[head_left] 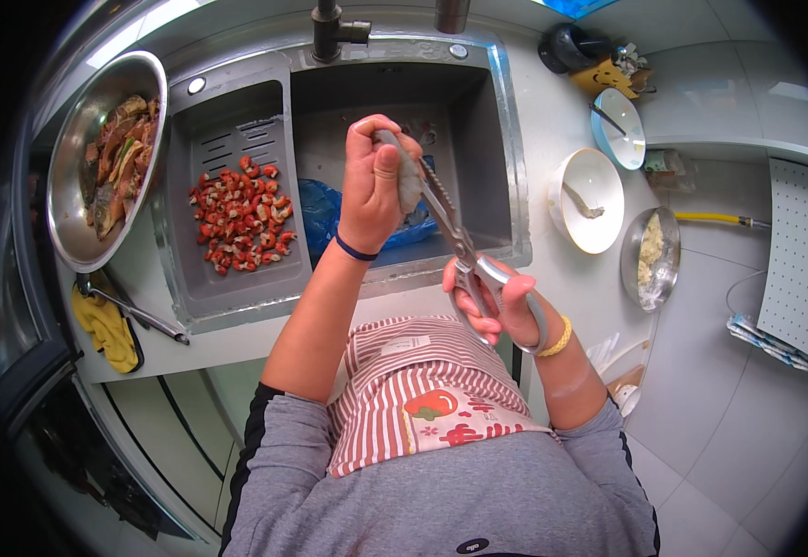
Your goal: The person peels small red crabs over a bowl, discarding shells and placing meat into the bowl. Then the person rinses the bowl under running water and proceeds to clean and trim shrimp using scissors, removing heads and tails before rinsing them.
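Observation:
My left hand (367, 186) is raised over the near part of the sink's right basin, fingers closed around a grey raw shrimp (409, 183). In my right hand (514, 311) are metal kitchen scissors (461, 243), with fingers through the handle loops. Their serrated blades point up and left, right beside the shrimp; I cannot tell whether they touch it. A blue plastic bag (322, 212) lies in the basin (325, 102) below my left hand. On the right counter, a white bowl (566, 234) contains another grey shrimp (586, 206).
Red crayfish tails (241, 215) fill part of the slotted left tray (202, 290). Further left stand a steel bowl (62, 218) of meat pieces and a yellow cloth (107, 327). A dark faucet (327, 32) overhangs the basin. A steel dish (669, 278) sits at the right counter edge.

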{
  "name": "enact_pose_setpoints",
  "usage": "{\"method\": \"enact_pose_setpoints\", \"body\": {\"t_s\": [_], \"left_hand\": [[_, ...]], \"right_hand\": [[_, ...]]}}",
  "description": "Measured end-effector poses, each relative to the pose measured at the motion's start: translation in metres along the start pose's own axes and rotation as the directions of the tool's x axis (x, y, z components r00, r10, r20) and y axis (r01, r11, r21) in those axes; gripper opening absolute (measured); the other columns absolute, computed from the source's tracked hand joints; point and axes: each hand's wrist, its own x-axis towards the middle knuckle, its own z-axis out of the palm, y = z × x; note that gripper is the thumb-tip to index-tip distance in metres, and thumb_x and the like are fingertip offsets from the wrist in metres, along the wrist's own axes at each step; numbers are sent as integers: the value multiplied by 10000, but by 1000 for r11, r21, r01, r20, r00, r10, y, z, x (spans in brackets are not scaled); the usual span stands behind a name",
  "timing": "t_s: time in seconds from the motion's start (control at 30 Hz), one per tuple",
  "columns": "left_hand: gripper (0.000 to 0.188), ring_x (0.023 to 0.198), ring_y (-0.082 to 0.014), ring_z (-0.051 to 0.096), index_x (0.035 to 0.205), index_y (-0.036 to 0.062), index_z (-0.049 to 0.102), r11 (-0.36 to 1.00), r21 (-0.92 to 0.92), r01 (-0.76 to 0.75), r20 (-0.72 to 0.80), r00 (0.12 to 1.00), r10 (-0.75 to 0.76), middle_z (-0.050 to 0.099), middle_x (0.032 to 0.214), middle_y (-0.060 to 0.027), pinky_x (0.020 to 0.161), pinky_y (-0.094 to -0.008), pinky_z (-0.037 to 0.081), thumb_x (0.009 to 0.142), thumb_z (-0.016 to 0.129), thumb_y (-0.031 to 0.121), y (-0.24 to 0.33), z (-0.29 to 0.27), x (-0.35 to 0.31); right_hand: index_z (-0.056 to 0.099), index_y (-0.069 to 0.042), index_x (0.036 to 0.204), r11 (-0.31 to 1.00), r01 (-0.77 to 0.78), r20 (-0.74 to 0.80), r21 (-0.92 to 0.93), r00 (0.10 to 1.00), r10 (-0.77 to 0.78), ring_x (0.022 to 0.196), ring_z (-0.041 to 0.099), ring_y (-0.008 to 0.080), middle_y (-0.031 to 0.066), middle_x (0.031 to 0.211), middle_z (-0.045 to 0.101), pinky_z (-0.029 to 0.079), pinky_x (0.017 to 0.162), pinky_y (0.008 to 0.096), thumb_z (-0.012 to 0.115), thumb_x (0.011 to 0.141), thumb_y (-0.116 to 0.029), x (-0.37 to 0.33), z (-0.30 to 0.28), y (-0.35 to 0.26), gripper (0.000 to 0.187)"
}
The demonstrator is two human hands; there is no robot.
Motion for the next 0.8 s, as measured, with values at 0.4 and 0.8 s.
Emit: {"method": "enact_pose_setpoints", "body": {"t_s": [0.4,0.8], "left_hand": [[416,767,-115,502,1195,88,418,912,-305,274,-233,907,-351,574,865,-71,725,-240,418,998,400,453,0,17,-11],[373,642,-37,374,932,55,565,966,-92,243,-71,966,-249,466,750,39,572,-193,319,1015,423,390,6,8,-1]], "right_hand": [[550,-18,948,971,104,-252,-215,955,-158,550,394,7,-64,610,421,321,468,194,600,599,-835,15,7,9,890],[502,-36,1020,990,119,-74,71,991,-114,464,420,0,-53,635,417,362,394,161,544,518,-898,19,7,18,999]]}}
